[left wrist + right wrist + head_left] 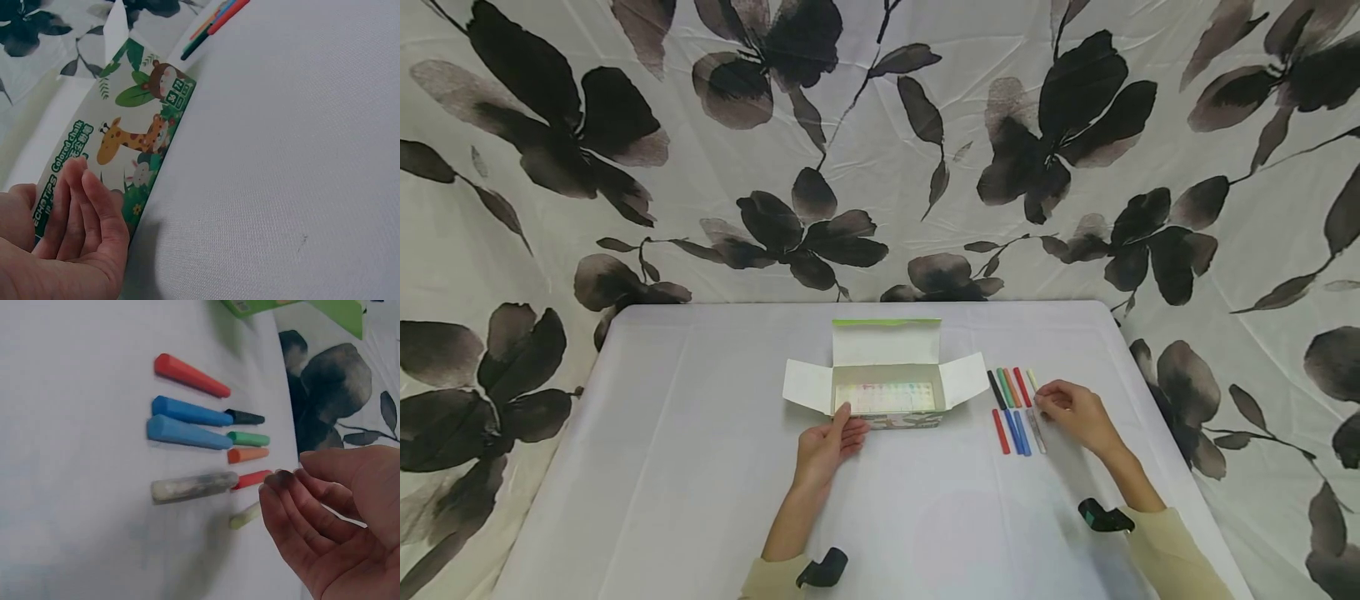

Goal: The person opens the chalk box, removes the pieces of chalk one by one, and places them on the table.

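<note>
An open cardboard chalk box stands on the table, pale chalk sticks in rows inside. My left hand grips its front wall near the left corner, thumb at the rim and fingers against the printed outside. To the right of the box, loose chalks lie in two rows. My right hand hovers beside them with loosely bent fingers; nothing shows between thumb and fingertips. A pale yellow chalk and a smudged greyish-white chalk are closest to it. One fingertip looks dark with dust.
The near row also has a red chalk and two blue chalks. Behind lie black, green, orange and red ones. Box flaps spread outward. A flowered cloth hangs behind the white table.
</note>
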Demonstrator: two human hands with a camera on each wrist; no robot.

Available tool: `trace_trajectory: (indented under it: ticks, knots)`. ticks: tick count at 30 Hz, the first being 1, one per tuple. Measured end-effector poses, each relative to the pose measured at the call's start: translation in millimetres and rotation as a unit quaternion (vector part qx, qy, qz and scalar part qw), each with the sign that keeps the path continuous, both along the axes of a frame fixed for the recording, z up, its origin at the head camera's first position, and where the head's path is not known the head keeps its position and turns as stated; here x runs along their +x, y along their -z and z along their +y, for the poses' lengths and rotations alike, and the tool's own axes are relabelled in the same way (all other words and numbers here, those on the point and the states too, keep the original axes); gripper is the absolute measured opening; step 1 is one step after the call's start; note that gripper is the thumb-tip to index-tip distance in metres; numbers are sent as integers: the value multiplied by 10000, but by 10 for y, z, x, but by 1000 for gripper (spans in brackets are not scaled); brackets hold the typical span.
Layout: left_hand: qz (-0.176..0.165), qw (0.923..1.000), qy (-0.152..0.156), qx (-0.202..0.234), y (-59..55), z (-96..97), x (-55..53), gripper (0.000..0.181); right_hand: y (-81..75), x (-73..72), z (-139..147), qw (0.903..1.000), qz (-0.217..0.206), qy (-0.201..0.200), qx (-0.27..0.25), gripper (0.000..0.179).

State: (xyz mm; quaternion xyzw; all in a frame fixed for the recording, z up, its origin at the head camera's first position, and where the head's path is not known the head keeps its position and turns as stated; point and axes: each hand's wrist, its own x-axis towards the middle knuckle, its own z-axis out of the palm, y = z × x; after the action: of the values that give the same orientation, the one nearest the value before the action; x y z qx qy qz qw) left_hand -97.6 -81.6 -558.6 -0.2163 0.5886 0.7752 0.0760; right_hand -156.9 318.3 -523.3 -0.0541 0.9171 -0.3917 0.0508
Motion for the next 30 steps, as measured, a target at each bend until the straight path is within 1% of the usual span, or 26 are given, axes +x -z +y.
trace_trajectory:
  ticks: [4,12,17,19,25,28,30]
  knots:
    - [-48,10000,-5,21,15,-2,-5,55,-125,-88,-72,9994,277,-120,-138,20]
    - [-85,9999,29,-68,17,-3,-8,56,-401,-241,-283,9973,572,-372,-266,21]
    - [-69,10000,23,-34,2,-9,1,56,-558,-350,-473,9961,595,-513,-398,21]
    - [-75,10000,31,-7,-9,-13,5,56,-617,-389,-557,9953,562,-595,-526,21]
    - [-53,9999,32,89,-12,-19,1,55,-721,-492,-833,9917,539,-864,-790,23]
    - [-24,9999,20,141,-9,-18,-6,54,-744,-519,-993,9900,537,-1018,-815,21]
    - [-14,9999,19,158,-6,-17,-6,54,-733,-530,-1097,9889,549,-1127,-795,20]
